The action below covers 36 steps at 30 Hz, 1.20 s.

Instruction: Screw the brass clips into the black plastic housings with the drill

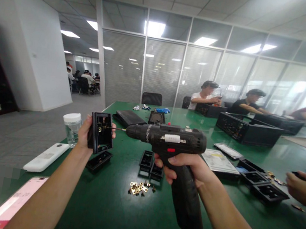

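My left hand (84, 134) grips a black plastic housing (95, 130), tilted up with its hollow side facing right. My right hand (181, 165) is wrapped round the handle of a black cordless drill (175, 138). The drill points left, and its long bit (117, 128) reaches into the open side of the housing; the exact contact at the tip is too small to tell. Below, on the green table (112, 210), lies a small pile of brass plates and screws (137, 188). Two similar black housings (146, 160) stand behind the pile, and another black housing (99, 160) lies under my left hand.
At left are a clear jar with a white lid (72, 128), a white device (46, 157) and a pink phone (17, 201). More black housings (269, 192) lie at right near a co-worker's hand (304, 188). Large black cases (247, 131) stand farther back, by seated people.
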Available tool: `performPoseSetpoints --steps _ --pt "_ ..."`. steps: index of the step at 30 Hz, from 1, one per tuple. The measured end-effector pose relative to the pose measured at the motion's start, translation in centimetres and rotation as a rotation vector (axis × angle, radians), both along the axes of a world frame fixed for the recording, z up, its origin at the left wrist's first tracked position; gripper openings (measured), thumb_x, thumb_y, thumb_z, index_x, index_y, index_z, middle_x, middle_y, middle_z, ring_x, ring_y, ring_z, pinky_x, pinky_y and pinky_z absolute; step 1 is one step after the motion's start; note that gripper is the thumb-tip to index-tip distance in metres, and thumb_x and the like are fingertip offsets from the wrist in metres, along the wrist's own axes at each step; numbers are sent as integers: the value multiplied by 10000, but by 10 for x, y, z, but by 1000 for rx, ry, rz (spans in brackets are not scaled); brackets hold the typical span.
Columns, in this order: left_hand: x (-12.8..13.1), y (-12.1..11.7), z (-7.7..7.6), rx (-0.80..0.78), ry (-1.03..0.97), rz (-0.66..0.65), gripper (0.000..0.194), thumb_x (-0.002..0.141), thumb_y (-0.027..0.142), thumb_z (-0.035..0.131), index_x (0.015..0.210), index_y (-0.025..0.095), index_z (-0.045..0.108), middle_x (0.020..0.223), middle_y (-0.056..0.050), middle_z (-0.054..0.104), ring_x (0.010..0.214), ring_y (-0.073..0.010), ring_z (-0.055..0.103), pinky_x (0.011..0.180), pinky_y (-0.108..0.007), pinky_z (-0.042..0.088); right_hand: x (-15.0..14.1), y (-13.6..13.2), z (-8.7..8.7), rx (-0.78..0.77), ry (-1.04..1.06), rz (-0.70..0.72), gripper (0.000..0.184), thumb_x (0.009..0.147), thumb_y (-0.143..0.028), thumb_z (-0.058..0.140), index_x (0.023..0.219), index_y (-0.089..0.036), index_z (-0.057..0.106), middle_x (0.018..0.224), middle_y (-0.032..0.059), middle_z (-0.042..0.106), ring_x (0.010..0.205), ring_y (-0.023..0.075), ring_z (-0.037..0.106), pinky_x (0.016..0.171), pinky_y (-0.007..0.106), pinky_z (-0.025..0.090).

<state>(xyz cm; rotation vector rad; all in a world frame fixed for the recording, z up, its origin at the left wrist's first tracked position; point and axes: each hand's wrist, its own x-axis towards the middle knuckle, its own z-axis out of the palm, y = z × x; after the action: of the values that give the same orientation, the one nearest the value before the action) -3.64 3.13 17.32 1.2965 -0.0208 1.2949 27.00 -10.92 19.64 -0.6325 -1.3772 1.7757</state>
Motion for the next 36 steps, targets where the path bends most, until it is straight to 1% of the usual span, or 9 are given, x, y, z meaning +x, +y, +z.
performPoseSetpoints --steps 5,8,10,17,22,27,29,32,36 --pt "1 -2 1 -10 18 23 464 822 531 681 976 95 714 904 -133 740 789 -281 712 625 -377 607 0 -1 1 12 -19 -22 217 715 -251 631 899 -261 745 891 53 593 563 71 475 553 219 492" --pt "1 -3 1 -82 -7 62 464 904 541 556 950 104 704 887 -131 736 773 -277 712 606 -377 601 -1 -1 2 15 -31 -42 211 709 -257 631 886 -262 746 876 60 594 560 83 477 542 233 494" --pt "1 -3 1 -123 -12 83 479 922 552 512 934 112 700 868 -130 733 755 -268 711 600 -374 598 -1 -1 3 17 -37 -42 216 706 -259 628 887 -263 746 878 60 593 558 83 478 542 233 495" --pt "1 0 -1 -125 21 147 451 849 597 586 914 170 716 841 -103 735 729 -248 709 587 -350 604 0 0 1 25 -22 -13 224 728 -253 619 913 -265 745 897 49 596 564 65 486 555 205 496" --pt "1 -1 -1 -178 -8 137 488 894 600 517 920 149 702 838 -120 729 725 -254 713 578 -355 602 0 0 1 29 -35 -31 209 714 -259 624 885 -271 743 887 52 607 559 72 488 543 216 498" --pt "3 -3 0 -241 -11 173 526 928 608 425 872 165 703 817 -111 717 709 -251 708 556 -354 596 -1 0 2 37 -78 -78 203 687 -294 631 857 -283 741 892 64 626 546 93 479 534 251 515" --pt "3 -4 1 -242 -11 186 532 922 617 433 862 161 702 815 -110 713 706 -250 706 548 -356 596 -2 -1 2 43 -96 -93 213 676 -306 631 858 -285 739 899 71 633 543 104 478 535 271 526" --pt "4 -5 2 -231 -21 198 499 879 617 523 881 151 703 826 -101 714 717 -246 708 549 -352 597 -2 -1 3 47 -114 -102 235 662 -317 633 869 -285 739 912 78 641 538 116 478 543 299 542" --pt "4 -5 2 -186 -8 185 452 833 589 610 894 154 718 834 -95 728 732 -240 709 559 -334 598 -2 -2 4 46 -101 -93 242 682 -301 626 892 -277 744 913 78 638 545 112 484 546 284 539"
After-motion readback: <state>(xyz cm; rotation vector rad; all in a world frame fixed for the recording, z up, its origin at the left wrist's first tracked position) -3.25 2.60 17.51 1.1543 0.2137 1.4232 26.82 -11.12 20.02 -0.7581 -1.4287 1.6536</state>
